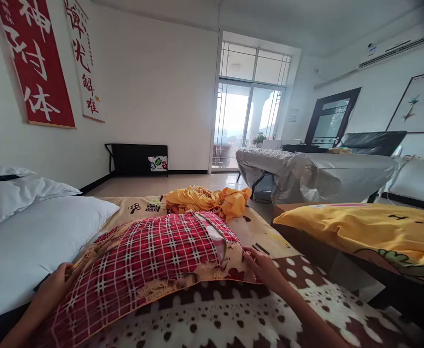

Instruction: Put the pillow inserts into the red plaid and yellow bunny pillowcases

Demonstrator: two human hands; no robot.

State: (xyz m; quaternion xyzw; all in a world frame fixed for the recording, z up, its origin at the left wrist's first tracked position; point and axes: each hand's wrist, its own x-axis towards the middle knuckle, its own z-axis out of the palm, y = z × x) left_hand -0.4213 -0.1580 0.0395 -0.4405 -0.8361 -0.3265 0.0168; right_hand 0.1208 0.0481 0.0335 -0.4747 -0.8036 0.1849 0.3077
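Note:
A pillow in a red plaid pillowcase with a tan, patterned border lies across the bed in front of me. Near its right end the cover gapes, and a pale pink and white patch shows inside. My left hand is curled at the left edge of the pillowcase, its fingertips partly hidden by the fabric. At the opposite end, my right hand has its fingers closed on the tan border. Just beyond the pillow sits a bunched yellow cloth.
White pillows are piled at the left. Brown and white dotted bedding spreads below the pillowcase. A yellow printed pillow rests on a box at the right. Behind stands a plastic-covered table; a black folded panel leans against the wall.

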